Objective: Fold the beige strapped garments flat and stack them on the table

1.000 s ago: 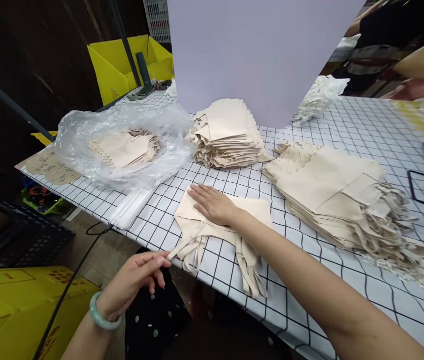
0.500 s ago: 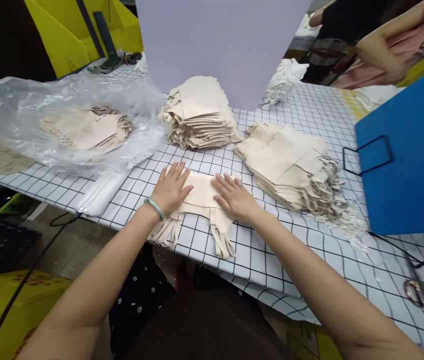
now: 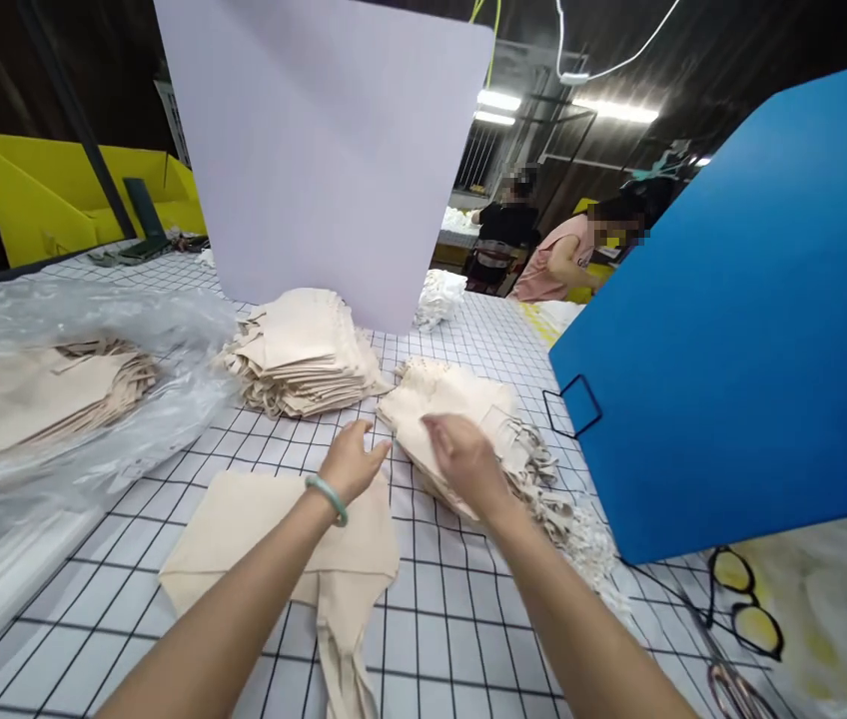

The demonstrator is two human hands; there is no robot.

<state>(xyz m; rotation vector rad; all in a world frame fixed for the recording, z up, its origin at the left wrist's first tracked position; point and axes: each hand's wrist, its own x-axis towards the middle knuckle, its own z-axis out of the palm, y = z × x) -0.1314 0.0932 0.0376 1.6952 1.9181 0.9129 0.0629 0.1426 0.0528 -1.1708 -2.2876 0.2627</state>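
Note:
A flat beige cloth piece point(image 3: 259, 509) with a hanging strap lies on the checked table in front of me. Above its right part is my left hand point(image 3: 353, 461), wearing a pale green bangle; its fingers are curved and parted from the thumb, with nothing visible in them. My right hand point(image 3: 468, 461) is over a fanned stack of beige cloth pieces point(image 3: 453, 389). Motion smears its fingers, so I cannot tell whether they hold cloth. Another neat stack of beige cloth point(image 3: 304, 345) stands at the back left of my hands.
An open clear plastic bag point(image 3: 191, 409) holds more beige cloth at left. A lilac panel point(image 3: 326, 150) stands at the back, a blue panel point(image 3: 753, 330) at right. Glasses point(image 3: 757, 629) and scissors point(image 3: 734, 689) lie at front right. Two people point(image 3: 502, 235) work beyond.
Both hands have lifted from lying flat on the cloth piece. The right hand has moved over to the right-hand stack. My view has tilted up and turned right.

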